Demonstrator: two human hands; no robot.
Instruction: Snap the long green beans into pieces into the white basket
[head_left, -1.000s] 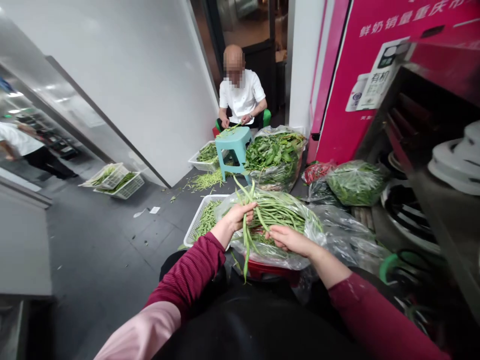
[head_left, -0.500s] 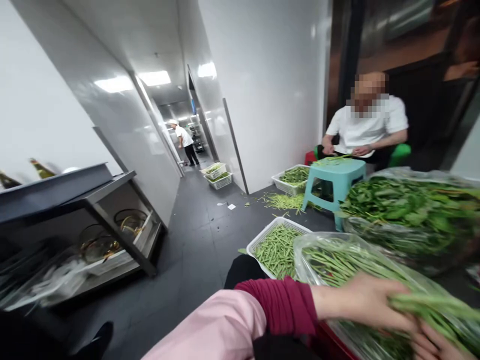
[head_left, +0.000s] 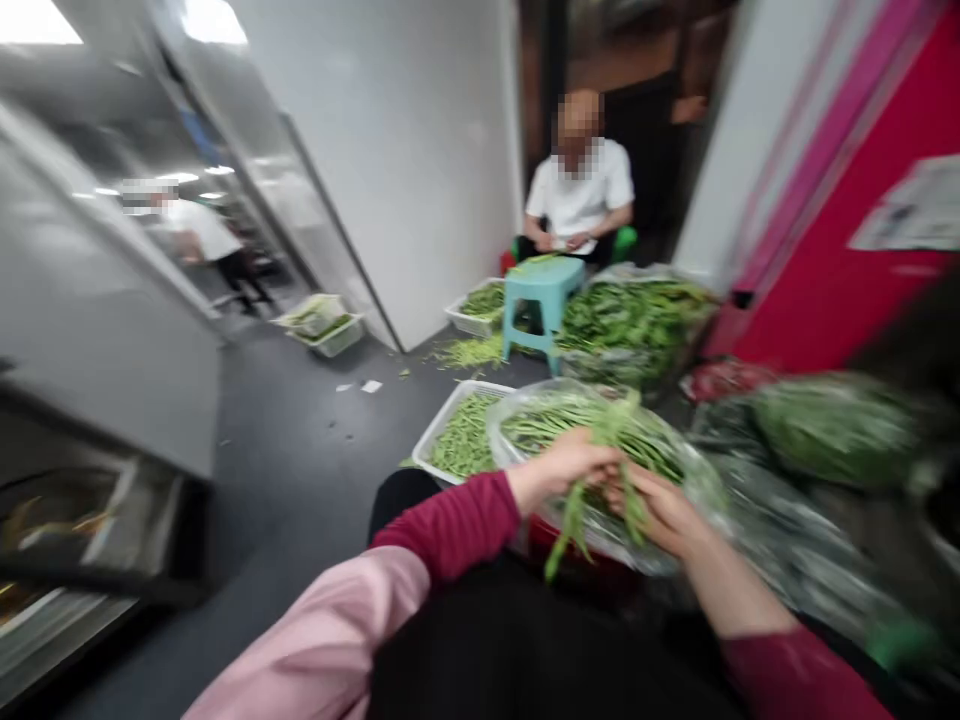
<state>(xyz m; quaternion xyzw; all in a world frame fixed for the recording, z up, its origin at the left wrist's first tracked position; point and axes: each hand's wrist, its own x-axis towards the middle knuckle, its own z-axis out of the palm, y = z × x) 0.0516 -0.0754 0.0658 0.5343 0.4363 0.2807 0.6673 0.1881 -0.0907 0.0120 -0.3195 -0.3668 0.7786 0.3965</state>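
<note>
In the middle of the head view, over an open clear plastic bag [head_left: 705, 490] of long green stalks, my two hands are close together. My left hand [head_left: 570, 468] is closed around a small bunch of green stalks [head_left: 574, 525], whose ends hang down below the fingers. My right hand [head_left: 664, 510] grips the same bunch from the other side, its fingers partly hidden and blurred. Left of the bag, and touching it, is a white basket [head_left: 429, 462] full of short-cut stem pieces. Something red shows under the bag.
A person [head_left: 581, 190] in white sits behind a light-blue stool [head_left: 544, 285]. Beside it are a bag of leafy greens [head_left: 637, 320] and another basket [head_left: 469, 322]. Stacked baskets [head_left: 337, 340], a second person [head_left: 202, 230] and a metal shelf [head_left: 161, 520] are leftward. More bagged greens [head_left: 832, 430] lie right.
The view has swung right and now shows a red panel. Both hands appear nearer the middle, over the bag, still holding stalks; the right forearm has come into view.
</note>
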